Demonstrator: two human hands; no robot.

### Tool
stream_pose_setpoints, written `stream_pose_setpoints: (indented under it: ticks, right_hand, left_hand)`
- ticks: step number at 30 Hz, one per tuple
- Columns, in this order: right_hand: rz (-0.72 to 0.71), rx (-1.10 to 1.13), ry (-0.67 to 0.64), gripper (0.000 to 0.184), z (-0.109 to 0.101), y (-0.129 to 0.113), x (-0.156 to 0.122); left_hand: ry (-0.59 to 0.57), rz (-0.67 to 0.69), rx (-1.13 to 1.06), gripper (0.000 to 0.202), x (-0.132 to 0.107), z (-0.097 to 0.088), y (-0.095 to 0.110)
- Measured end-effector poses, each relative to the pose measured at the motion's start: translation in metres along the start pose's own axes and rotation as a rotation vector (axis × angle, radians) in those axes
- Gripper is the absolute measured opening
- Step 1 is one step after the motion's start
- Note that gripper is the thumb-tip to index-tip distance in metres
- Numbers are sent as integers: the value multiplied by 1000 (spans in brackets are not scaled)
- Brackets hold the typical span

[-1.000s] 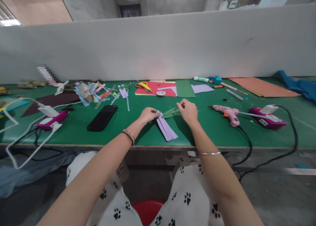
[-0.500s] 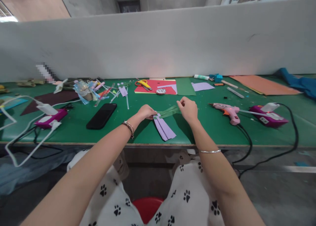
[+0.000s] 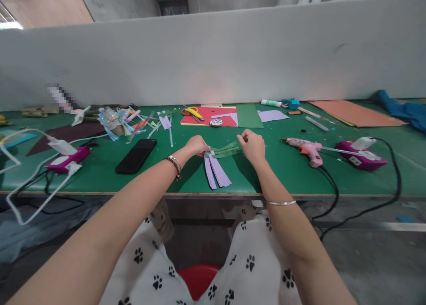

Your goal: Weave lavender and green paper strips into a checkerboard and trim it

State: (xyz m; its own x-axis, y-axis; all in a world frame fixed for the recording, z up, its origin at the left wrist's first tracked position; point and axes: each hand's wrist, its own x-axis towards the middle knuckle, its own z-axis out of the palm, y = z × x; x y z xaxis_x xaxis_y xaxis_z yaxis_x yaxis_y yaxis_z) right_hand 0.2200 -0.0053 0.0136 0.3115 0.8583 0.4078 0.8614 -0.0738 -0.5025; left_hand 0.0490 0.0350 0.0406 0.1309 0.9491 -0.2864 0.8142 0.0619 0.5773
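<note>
Just above the green table, near its front edge, purple paper strips (image 3: 218,174) and green paper strips (image 3: 228,150) cross in a small woven patch. My left hand (image 3: 197,146) pinches the left side of this patch, its fingertips partly hidden behind the knuckles. The purple strips fan out toward me, and the green ones run off to the right. At the right ends of the green strips is my right hand (image 3: 252,146), its fingers curled closed on them. Its grip is partly covered by the hand itself.
A black phone (image 3: 136,156) lies left of my hands. To the right rest a pink glue gun (image 3: 308,149) and a purple power socket (image 3: 361,156) with cables. Yellow scissors (image 3: 193,113) lie on red paper (image 3: 208,118) behind. A white partition (image 3: 213,61) borders the table.
The purple strips have swung slightly left and spread farther apart. The green strips now show gaps between them. Both hands stay nearly in place.
</note>
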Motion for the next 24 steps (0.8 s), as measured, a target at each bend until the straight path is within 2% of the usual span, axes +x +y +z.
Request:
stream_pose_setpoints:
  ticks: [8, 16, 20, 24]
  right_hand:
    - [-2, -3, 15, 20, 0, -1, -1]
    - [33, 39, 10, 23, -4, -4, -3]
    - [-46, 205, 36, 24, -21, -22, -6]
    - [-251, 322, -4, 21, -44, -60, -21]
  left_hand:
    - [17, 11, 68, 8, -3, -10, 0]
    - [88, 56, 197, 15, -16, -51, -7]
    - [229, 158, 335, 34, -30, -69, -6]
    - [451, 298, 532, 40, -49, -80, -1]
